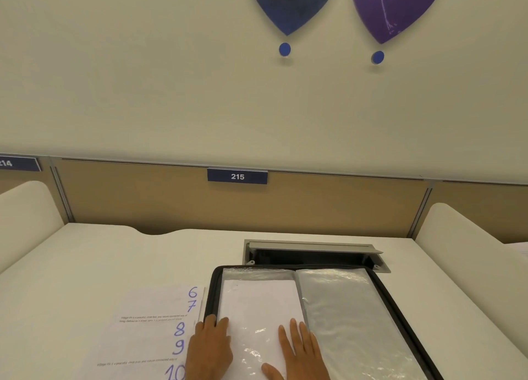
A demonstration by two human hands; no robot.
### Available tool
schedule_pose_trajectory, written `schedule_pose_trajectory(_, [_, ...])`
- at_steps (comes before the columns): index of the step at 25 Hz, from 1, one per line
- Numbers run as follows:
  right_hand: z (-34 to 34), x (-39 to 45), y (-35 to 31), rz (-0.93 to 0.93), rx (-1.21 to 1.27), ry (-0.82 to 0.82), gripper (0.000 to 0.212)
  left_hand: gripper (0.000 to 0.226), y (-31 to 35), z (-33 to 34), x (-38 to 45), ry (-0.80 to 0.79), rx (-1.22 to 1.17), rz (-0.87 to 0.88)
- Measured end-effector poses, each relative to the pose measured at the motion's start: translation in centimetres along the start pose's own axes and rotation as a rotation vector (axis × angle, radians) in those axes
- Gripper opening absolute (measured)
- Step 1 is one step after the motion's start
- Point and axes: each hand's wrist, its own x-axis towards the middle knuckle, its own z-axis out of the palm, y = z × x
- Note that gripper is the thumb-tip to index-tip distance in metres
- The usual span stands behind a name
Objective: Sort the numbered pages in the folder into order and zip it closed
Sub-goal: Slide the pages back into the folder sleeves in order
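**One folder open, five numbered pages out**

The folder (314, 308) lies unzipped under both hands. Five pages (148, 331), numbered 6 to 10, fan beside the left hand (210, 348). Left and right hand (300, 351) press flat, fingers spread, on its plastic sleeve (257, 302).

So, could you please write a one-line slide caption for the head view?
Both hands, left hand and right hand, flat on the open folder, pages 6–10 fanned beside it.

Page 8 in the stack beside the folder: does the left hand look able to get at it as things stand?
Probably yes. The left hand rests on the folder's left edge, right beside page 8, whose numbered strip lies exposed on the desk with nothing between.
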Motion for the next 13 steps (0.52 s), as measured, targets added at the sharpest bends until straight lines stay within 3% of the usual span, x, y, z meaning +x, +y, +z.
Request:
schedule_pose_trajectory(4, [0.8,0.2,-0.1,0.040,-0.015,0.160,0.096,0.044,-0.2,1.8,-0.6,0.003,0.070,0.011])
schedule_pose_trajectory(5, [0.6,0.2,0.0,0.062,-0.004,0.165,0.099,0.054,-0.7,2.6,-0.5,0.026,0.050,0.019])
schedule_pose_trajectory(8, [-1.1,-0.5,1.6,0.190,0.056,0.097,0.095,0.082,-1.8,6.0,0.0,-0.022,0.056,0.033])
schedule_pose_trajectory(13, [-5.3,-3.0,8.3,0.532,0.022,-0.038,0.097,0.086,-1.6,6.3,-0.3,0.031,0.043,0.087])
